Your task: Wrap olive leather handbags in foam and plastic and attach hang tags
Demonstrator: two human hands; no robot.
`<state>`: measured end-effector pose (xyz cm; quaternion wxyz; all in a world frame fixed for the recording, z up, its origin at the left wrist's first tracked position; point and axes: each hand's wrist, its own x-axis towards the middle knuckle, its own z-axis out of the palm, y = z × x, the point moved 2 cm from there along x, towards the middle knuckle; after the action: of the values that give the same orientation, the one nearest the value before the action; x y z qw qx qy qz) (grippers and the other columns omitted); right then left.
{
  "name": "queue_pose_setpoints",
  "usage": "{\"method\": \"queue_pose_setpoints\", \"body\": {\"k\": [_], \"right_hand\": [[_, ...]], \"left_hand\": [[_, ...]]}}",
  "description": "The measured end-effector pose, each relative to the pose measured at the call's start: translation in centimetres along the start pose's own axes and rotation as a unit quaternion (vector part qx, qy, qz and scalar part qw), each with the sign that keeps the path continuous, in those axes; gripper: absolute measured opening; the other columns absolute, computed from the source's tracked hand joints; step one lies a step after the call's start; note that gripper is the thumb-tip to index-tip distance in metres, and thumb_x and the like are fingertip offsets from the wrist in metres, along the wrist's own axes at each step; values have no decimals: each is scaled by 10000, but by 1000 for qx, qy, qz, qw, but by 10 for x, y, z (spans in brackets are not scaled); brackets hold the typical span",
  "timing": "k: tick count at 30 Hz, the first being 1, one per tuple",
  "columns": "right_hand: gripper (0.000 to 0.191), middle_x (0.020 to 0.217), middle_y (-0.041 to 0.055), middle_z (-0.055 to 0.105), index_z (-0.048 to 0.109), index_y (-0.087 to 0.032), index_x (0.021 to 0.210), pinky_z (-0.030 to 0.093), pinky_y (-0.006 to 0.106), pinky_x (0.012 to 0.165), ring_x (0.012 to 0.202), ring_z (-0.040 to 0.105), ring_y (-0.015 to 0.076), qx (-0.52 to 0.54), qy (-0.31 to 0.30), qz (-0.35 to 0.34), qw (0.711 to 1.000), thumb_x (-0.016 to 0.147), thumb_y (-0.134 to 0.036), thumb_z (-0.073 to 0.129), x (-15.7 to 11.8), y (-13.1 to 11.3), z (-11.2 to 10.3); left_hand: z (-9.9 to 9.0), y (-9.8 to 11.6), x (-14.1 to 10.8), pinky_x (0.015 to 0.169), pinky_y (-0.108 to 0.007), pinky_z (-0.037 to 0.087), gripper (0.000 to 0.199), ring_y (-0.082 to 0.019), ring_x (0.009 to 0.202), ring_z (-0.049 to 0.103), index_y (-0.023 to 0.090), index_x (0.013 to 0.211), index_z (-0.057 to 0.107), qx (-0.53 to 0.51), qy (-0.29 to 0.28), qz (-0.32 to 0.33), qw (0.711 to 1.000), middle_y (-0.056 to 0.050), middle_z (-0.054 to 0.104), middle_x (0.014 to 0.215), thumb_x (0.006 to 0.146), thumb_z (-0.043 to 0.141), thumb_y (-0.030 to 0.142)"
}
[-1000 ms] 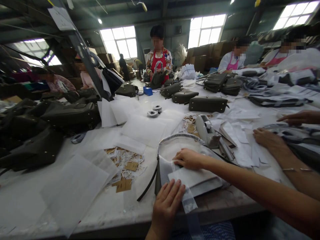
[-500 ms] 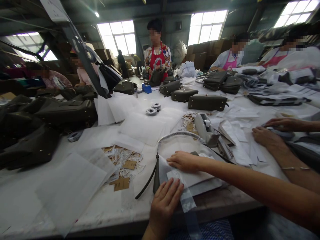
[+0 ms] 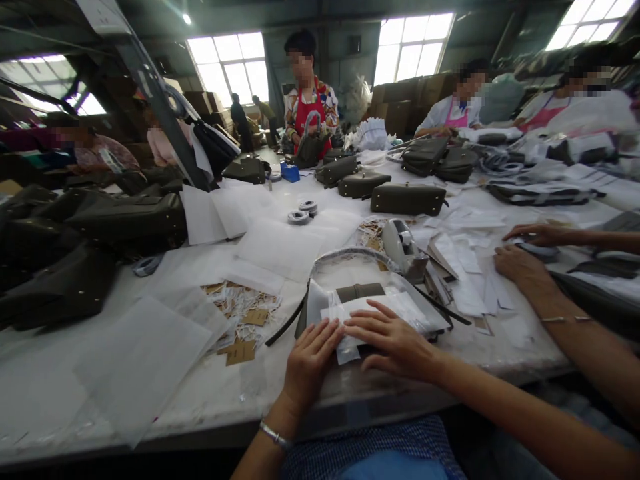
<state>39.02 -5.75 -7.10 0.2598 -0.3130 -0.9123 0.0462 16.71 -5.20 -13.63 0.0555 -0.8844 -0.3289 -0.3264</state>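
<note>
A dark olive handbag lies on the table edge in front of me, partly covered by white wrapping paper. Its arched handle is sleeved in see-through film, and a thin dark strap pokes out on each side. My left hand rests flat, fingers stretched, on the bag's lower left corner beside a see-through strip. Spread fingers of my right hand lie over the white paper, their tips close to my left fingertips. Neither hand grips anything that I can see.
Brown tags with white strings lie left of the bag. A tape dispenser stands behind it. White sheets and olive bags spread around. A co-worker's hands work at the right; other people stand beyond.
My right hand has drawn back toward me and turned, now beside my left hand. The paper is folded lower, so the bag's olive flap shows. The see-through strip no longer hangs over the table edge.
</note>
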Motion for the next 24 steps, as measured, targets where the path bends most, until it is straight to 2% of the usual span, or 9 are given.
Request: {"method": "queue_pose_setpoints", "body": {"k": [2, 4, 6, 10, 14, 18, 20, 22, 24], "right_hand": [[473, 1274, 79, 668, 520, -237, 1404, 342, 512, 1155, 1238, 563, 229, -36, 35, -13, 999, 944, -287, 615, -10, -11, 7], [317, 1136, 44, 717, 634, -254, 1258, 429, 454, 1081, 1099, 621, 194, -48, 96, -11, 994, 956, -181, 568, -12, -17, 15], [229, 988, 24, 731, 695, -253, 1106, 492, 404, 972, 951, 636, 177, -43, 138, -11, 989, 955, -155, 554, -9, -21, 22], [188, 843, 24, 707, 705, -232, 1027, 502, 347, 773, 796, 596, 171, -29, 162, 19, 986, 947, -150, 556, -7, -29, 29], [164, 799, 17, 692, 703, -226, 980, 473, 318, 711, 745, 566, 158, -11, 169, 23, 985, 939, -145, 567, -11, -38, 37], [151, 815, 15, 703, 695, -229, 973, 484, 320, 725, 751, 582, 158, -2, 160, 8, 987, 946, -161, 562, -12, -41, 38], [126, 848, 2, 716, 687, -236, 978, 501, 349, 843, 777, 615, 148, 23, 123, -19, 992, 955, -197, 569, -8, -37, 30], [123, 920, -3, 734, 676, -241, 1030, 456, 386, 1009, 838, 653, 138, 47, 82, -36, 995, 964, -240, 573, 1, -27, 18], [175, 1019, 23, 739, 668, -238, 1107, 412, 401, 1073, 932, 665, 151, 42, 73, 4, 996, 976, -265, 554, 16, -6, 4]], "left_hand": [[0, 1, -1, 1071, -445, 494, 498, -225, 1328, 522, 245, 1455, 446, -1, 0, -3, 1000, -59, 598, 1391, 971, 502, 137], [-1, 1, 0, 1069, -443, 494, 496, -223, 1328, 522, 249, 1450, 453, -1, -1, -5, 1000, -56, 596, 1394, 970, 506, 138], [-1, 1, 0, 1066, -444, 495, 480, -222, 1326, 524, 249, 1442, 464, -2, -4, -8, 1000, -47, 591, 1401, 974, 508, 149], [-1, 2, 0, 1068, -443, 494, 466, -222, 1325, 525, 246, 1433, 475, 1, -14, -8, 1000, -34, 575, 1417, 978, 495, 146], [0, 3, -1, 1061, -421, 504, 502, -212, 1318, 533, 247, 1437, 471, 13, -10, -8, 1000, -28, 580, 1412, 963, 475, 83], [-1, 4, 0, 1054, -407, 514, 499, -209, 1291, 559, 236, 1423, 492, 16, -3, -11, 1000, -45, 602, 1386, 958, 458, 59], [-2, 4, 1, 1051, -410, 518, 481, -211, 1281, 568, 234, 1418, 499, 16, 0, -9, 1000, -48, 608, 1378, 965, 459, 76], [-2, 4, 2, 1047, -414, 523, 467, -213, 1275, 574, 232, 1417, 499, 18, 6, -5, 1000, -45, 615, 1370, 972, 463, 95], [-3, 4, 2, 1051, -412, 520, 470, -212, 1277, 571, 230, 1425, 490, 22, 10, -2, 1000, -44, 617, 1367, 976, 455, 96]]}}
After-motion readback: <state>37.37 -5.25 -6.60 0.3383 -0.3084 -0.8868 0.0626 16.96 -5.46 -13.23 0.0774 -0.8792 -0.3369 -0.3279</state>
